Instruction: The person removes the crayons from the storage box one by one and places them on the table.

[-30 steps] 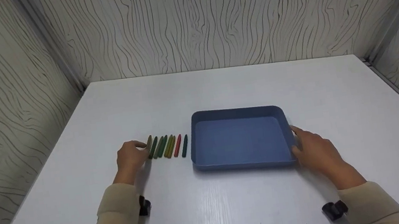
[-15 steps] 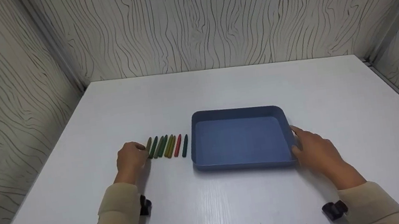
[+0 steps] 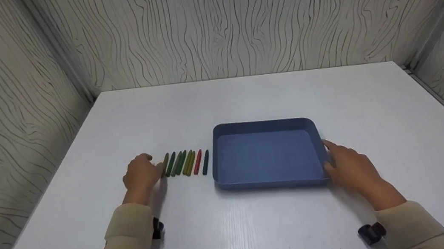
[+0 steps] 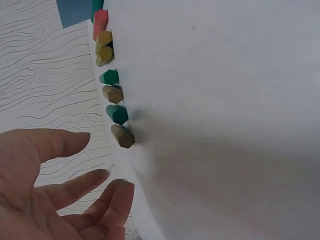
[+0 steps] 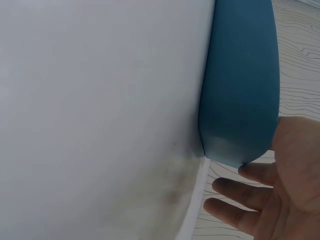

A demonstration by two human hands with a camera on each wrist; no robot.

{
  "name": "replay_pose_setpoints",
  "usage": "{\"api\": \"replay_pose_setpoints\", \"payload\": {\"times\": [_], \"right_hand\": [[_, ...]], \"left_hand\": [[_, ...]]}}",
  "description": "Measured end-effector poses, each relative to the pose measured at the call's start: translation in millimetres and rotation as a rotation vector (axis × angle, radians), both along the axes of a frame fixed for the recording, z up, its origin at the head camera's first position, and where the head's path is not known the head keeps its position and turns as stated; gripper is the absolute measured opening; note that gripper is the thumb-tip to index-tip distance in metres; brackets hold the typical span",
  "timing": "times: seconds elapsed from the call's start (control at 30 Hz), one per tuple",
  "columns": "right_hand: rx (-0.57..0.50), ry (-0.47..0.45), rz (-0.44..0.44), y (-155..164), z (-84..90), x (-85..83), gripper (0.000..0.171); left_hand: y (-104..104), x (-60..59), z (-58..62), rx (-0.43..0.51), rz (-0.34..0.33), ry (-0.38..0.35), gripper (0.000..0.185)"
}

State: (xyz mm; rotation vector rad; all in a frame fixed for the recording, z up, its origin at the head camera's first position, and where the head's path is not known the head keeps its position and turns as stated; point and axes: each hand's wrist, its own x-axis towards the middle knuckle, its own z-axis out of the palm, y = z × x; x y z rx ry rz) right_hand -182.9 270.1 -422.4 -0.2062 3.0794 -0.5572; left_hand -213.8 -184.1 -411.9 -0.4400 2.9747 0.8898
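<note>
Crayons (image 3: pixel 186 163) lengthwise away, tips seemingly far.

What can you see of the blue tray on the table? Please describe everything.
The blue tray is a shallow rectangle with rounded corners and low walls, matte, seemingly plastic. It lies flat and empty near the middle of the white table. The right hand touches its right wall; the row of crayons lies just off its left side, apart from it.
</note>
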Motion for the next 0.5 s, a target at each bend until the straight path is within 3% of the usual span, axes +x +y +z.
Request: {"api": "replay_pose_setpoints", "payload": {"times": [0.2,0.5], "right_hand": [[0.001,0.007,0.004,-0.1,-0.1,0.4,0.057],[0.045,0.001,0.018,1.3,7.4,-1.7,0.055]], "left_hand": [[15.3,2.8,8.1,-0.161,-0.033,0.072,0.059],[51.2,3.1,21.4,-0.341,-0.121,0.062,0.079]]}}
